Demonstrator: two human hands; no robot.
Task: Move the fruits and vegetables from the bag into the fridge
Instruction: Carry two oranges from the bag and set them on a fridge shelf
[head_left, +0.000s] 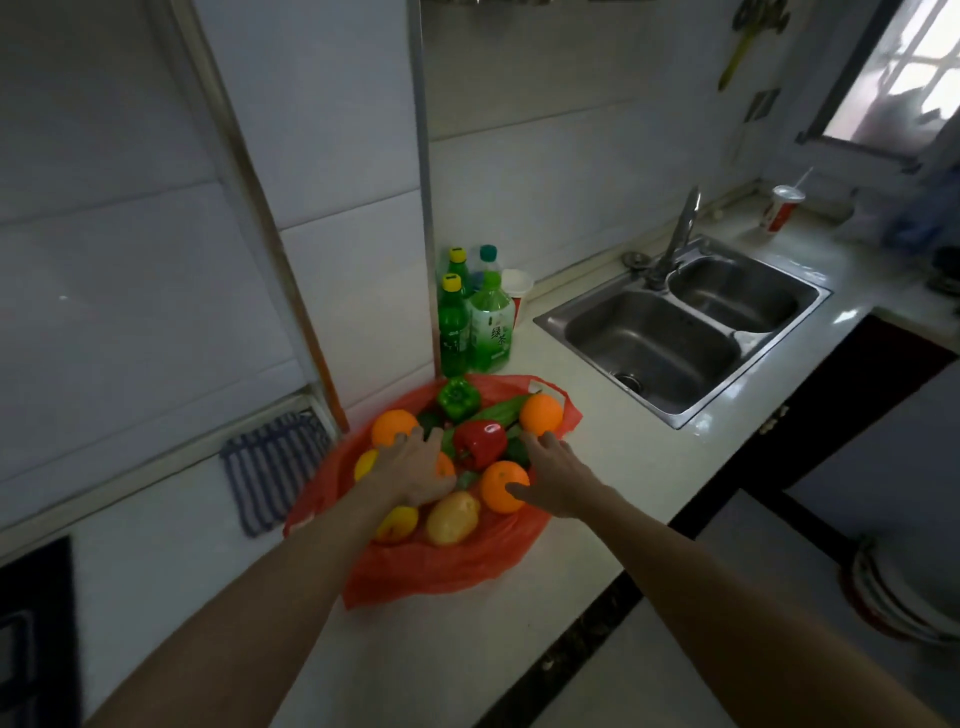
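Left hand (415, 467) and right hand (556, 475) lie spread, gripping nothing, over the fruit and vegetables (480, 441) heaped in the limp red bag (447, 569) on the counter (623, 457); firm, smooth oranges (540, 413) would likely roll, so cup each whole in the palm.

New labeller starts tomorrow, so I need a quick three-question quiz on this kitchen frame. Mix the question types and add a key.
1. True or false: the red pepper lies in the red bag, between the left hand and the right hand.
2. What stands on the counter just behind the bag? A) green bottles B) a kettle C) a toaster
3. Fill in: the sink has ___ basins.
Key: 1 true; 2 A; 3 two.
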